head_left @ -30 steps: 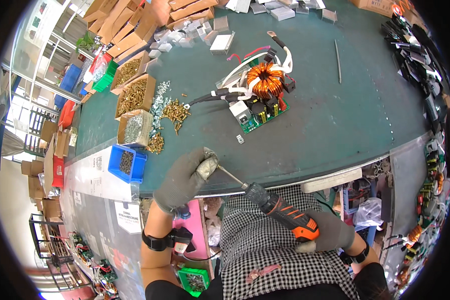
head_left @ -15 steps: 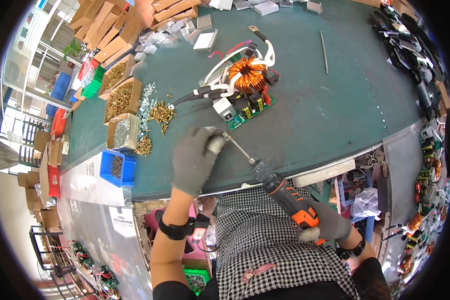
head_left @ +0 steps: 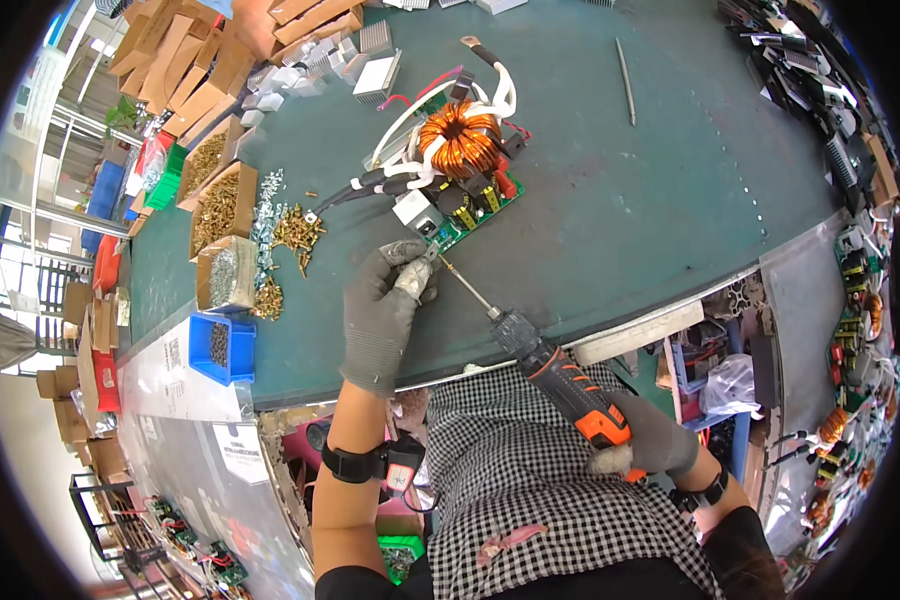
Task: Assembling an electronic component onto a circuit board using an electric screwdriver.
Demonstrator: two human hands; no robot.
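- We see the left hand [head_left: 378,315] in a grey knitted glove, thumb and forefinger nearly closed in a pinch on a small metal piece [head_left: 432,254], the other fingers loosely curled; we cannot make out the piece's full shape.
- This pinch sits at the near corner of the green circuit board [head_left: 462,228]; whether it touches the board, we cannot tell.
- We see the right hand [head_left: 652,437], gloved alike, wrapped around the rear of a black and orange power screwdriver [head_left: 562,385].
- The screwdriver's slim, straight metal bit [head_left: 470,287] slants up and left, its tip just beside the left fingertips.
- On the board we find a ring-shaped coil [head_left: 460,142] of glossy copper wire, with thick, smooth white cables [head_left: 507,92] curving around it.
- Left of the board, we see a loose heap of brass-coloured screws [head_left: 296,236] on the dull, scuffed green tabletop [head_left: 610,220].
- Nearer us stands a smooth blue plastic bin [head_left: 238,352]; beyond the heap lie finned, silvery metal heat sinks [head_left: 376,78].
- Below, we note a checked black-and-white cloth apron [head_left: 550,480].
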